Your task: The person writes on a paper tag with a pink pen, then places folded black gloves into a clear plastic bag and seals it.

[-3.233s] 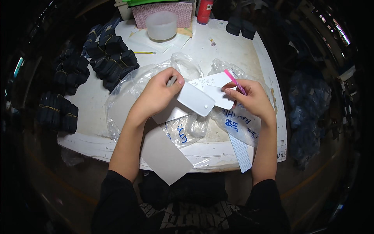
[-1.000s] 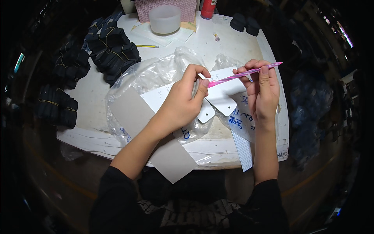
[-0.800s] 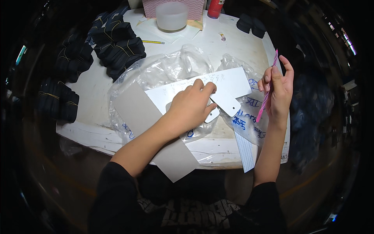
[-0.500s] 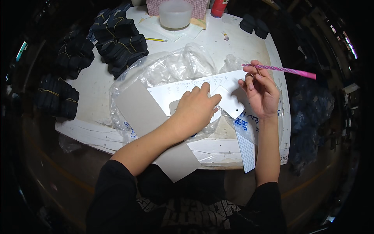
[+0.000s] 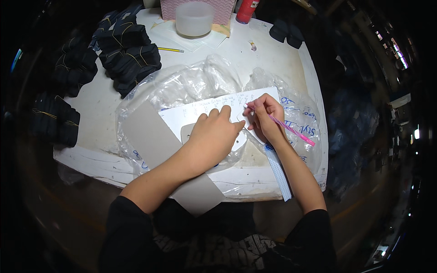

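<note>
My left hand (image 5: pixel 213 139) lies over a sheet of white paper (image 5: pixel 175 116) with handwriting on it, fingers stretched out and pressing down. Under and beside that palm are rounded pieces of card (image 5: pixel 185 131) with small holes, mostly covered. In my right hand (image 5: pixel 269 119) is a pink striped pen (image 5: pixel 298 132). Its tip end points toward a white card piece (image 5: pixel 246 122) next to my left fingertips; whether it touches is hard to tell. A long grey card strip (image 5: pixel 148 129) passes beneath my left forearm and over the table's front edge.
Clear plastic bags (image 5: pixel 205 75) with blue writing lie under the paper. Banded bundles of black pieces (image 5: pixel 129 59) are stacked at the left. A pencil (image 5: pixel 170 49), a translucent tub (image 5: pixel 195 20) and a red bottle (image 5: pixel 246 10) stand farther back. A blue-patterned strip (image 5: pixel 278 175) overhangs the front edge.
My right hand has come down and left from above the paper to the white card piece, turning the pen so its pink end slopes toward me. My left hand stays on the paper.
</note>
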A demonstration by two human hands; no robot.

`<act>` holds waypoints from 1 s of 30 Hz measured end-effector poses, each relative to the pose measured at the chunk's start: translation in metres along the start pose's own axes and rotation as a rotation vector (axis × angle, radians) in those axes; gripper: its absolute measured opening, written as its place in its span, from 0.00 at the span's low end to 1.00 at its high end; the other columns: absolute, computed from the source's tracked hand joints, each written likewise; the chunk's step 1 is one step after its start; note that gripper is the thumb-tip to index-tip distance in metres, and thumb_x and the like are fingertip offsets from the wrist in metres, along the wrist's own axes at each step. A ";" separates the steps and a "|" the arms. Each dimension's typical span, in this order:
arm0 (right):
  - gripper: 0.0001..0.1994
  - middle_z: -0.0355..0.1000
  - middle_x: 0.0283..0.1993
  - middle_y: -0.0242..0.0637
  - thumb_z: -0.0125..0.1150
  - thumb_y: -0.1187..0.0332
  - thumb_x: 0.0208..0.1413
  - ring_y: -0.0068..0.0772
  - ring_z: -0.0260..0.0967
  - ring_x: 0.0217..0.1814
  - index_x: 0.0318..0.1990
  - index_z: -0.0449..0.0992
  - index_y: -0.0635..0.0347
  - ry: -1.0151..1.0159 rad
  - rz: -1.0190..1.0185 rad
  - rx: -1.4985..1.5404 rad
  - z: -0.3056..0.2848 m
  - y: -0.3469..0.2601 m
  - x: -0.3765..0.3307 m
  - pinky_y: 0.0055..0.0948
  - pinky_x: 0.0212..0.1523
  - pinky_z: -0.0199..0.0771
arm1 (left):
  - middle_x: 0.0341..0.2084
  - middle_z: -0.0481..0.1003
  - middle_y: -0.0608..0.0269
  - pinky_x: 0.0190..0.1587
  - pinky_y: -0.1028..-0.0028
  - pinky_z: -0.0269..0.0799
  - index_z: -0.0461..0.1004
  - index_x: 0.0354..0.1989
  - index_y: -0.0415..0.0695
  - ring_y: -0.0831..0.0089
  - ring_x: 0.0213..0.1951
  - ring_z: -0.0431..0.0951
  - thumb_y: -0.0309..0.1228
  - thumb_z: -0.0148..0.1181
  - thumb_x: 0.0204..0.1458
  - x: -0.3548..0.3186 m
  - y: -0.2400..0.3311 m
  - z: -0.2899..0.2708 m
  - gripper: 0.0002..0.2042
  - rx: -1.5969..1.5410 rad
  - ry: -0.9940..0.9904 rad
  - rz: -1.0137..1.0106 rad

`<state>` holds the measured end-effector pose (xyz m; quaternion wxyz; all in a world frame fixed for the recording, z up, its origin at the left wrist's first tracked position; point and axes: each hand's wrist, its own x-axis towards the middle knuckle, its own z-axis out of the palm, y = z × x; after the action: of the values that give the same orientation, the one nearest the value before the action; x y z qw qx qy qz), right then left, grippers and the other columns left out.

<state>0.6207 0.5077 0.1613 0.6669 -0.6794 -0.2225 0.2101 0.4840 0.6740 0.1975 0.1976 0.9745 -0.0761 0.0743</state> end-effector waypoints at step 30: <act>0.15 0.73 0.23 0.43 0.54 0.67 0.76 0.30 0.70 0.24 0.34 0.74 0.66 -0.037 -0.203 -0.561 0.019 -0.013 -0.005 0.34 0.29 0.71 | 0.41 0.75 0.52 0.45 0.57 0.78 0.85 0.55 0.51 0.54 0.44 0.80 0.28 0.62 0.58 0.001 0.000 0.004 0.17 0.076 -0.128 -0.031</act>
<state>0.6051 0.5206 0.1740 0.4664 -0.8075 -0.3510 0.0850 0.4860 0.6726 0.1937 0.1564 0.9851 -0.0705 0.0118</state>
